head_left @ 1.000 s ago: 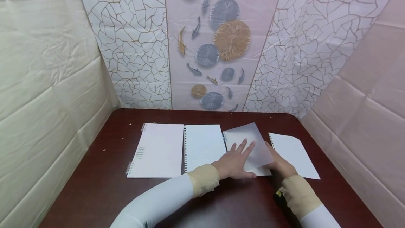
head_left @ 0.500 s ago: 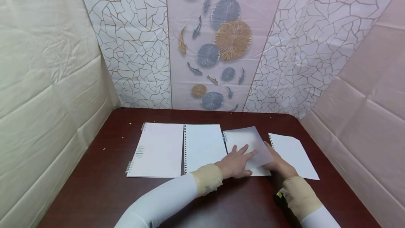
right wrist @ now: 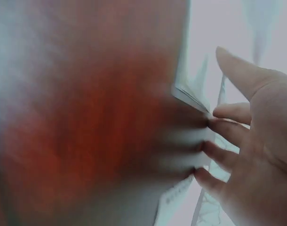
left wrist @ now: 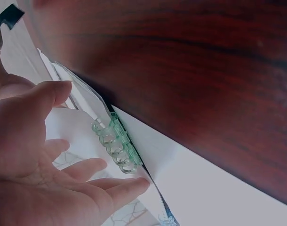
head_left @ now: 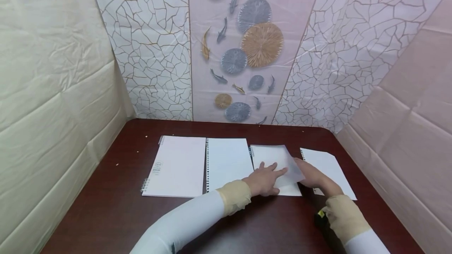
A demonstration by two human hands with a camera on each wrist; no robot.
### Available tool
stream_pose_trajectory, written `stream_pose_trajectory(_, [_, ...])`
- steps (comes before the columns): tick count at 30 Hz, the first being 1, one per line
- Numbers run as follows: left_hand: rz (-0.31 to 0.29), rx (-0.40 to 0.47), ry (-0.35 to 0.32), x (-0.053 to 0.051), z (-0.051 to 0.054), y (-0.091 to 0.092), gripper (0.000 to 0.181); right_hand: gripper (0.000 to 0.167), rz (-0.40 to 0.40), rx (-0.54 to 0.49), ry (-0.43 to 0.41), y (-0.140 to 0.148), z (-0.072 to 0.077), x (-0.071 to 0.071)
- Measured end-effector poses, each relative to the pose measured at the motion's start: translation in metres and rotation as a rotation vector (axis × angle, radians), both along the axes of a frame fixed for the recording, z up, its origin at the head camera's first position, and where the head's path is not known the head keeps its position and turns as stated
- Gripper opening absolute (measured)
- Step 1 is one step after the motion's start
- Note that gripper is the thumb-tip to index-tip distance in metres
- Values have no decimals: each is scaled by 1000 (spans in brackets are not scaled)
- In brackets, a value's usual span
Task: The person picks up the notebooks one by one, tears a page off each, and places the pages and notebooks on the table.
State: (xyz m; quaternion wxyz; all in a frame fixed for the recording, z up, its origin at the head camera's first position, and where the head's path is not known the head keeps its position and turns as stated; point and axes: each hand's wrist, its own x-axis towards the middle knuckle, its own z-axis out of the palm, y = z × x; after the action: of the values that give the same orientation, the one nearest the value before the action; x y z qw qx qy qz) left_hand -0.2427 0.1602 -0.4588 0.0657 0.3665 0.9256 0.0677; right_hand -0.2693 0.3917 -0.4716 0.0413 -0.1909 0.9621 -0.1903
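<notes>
In the head view, a spiral notebook (head_left: 266,154) with a translucent greyish cover (head_left: 294,171) lies right of the table's middle. The cover's right side stands slightly askew over the white page beneath. My left hand (head_left: 263,180) rests on its lower left part, fingers spread. Close beside it, the left wrist view has a clear green coil binding (left wrist: 117,143). My right hand (head_left: 313,175) is at the cover's right edge. Its fingers (right wrist: 228,132) extend with the thumb apart in the right wrist view; whether they touch the cover I cannot tell.
To the left lie a pinkish-white notebook (head_left: 178,167) with side coils and a white page pad (head_left: 227,160) with punched holes. Another white sheet pad (head_left: 328,167), one corner cut, lies right, partly under my right hand. Fabric walls bound the dark red table (head_left: 106,207).
The translucent cover has come down flatter, its far corner sinking toward the notebook. My right hand has shifted a little right; the left hand has moved slightly, still spread.
</notes>
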Motion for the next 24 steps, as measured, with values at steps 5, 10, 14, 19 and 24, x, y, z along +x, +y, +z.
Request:
stream_pose_trajectory(5, [19,-24,-6,-1,-2,5,76,46,-97,-36,-63,10,7,-4])
stream_pose_trajectory(10, [39,-71,-2,0,-4,8,66,59,-218,-178,-67,11,8,-6])
stream_pose_trajectory(14, [48,-111,22,5,-3,9,69,79,-307,-372,-48,9,8,-5])
stream_pose_trajectory(19, [48,-139,48,10,1,8,71,71,-276,-640,23,10,10,0])
stream_pose_trajectory(24, [63,-138,70,7,-2,10,68,69,-262,-754,53,12,10,1])
